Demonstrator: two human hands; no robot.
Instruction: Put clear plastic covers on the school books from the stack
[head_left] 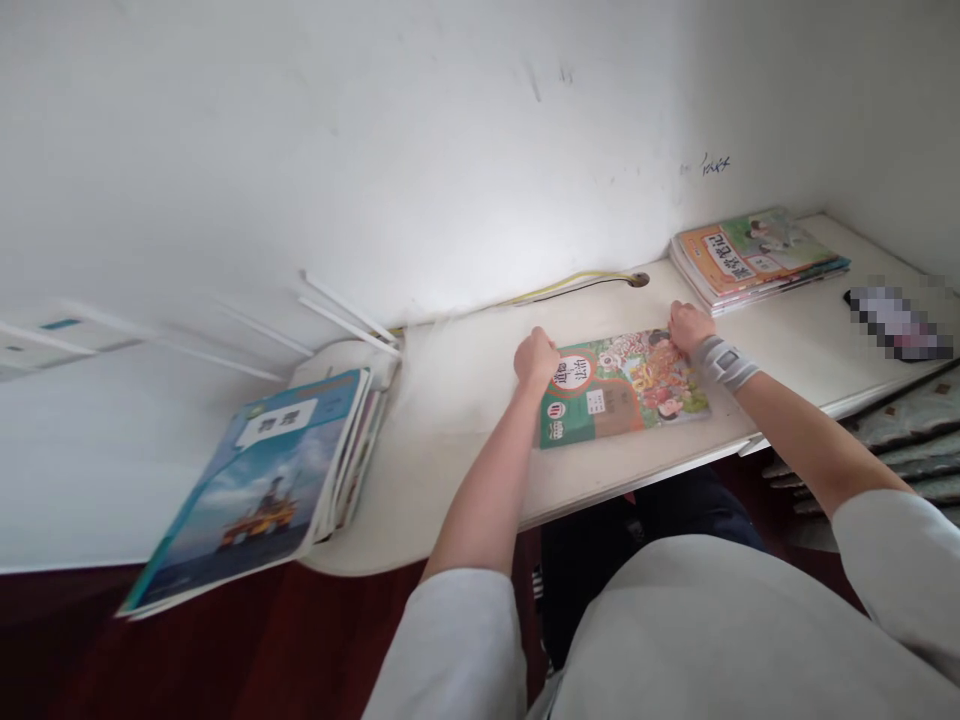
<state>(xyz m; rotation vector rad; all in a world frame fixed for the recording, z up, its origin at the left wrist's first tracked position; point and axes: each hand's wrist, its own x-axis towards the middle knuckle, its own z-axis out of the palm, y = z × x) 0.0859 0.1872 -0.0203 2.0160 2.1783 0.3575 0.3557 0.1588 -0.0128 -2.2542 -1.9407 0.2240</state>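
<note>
A textbook [619, 395] with a green and orange cover and colourful drawings lies on the white desk [457, 450], in front of my body. My left hand [535, 358] is closed at the book's far left corner, its fingers curled around the edge. At the far right corner my right hand [689, 328] is closed too, with a grey band on the wrist. The fingertips of both hands are partly hidden.
A stack of books topped by an orange and green cover [757, 255] sits at the back right. Near it lies a blurred-out phone [896, 320]. Blue-covered books [270, 480] overhang the desk's left end beside white rods [349, 325]. A cable [570, 285] runs along the wall.
</note>
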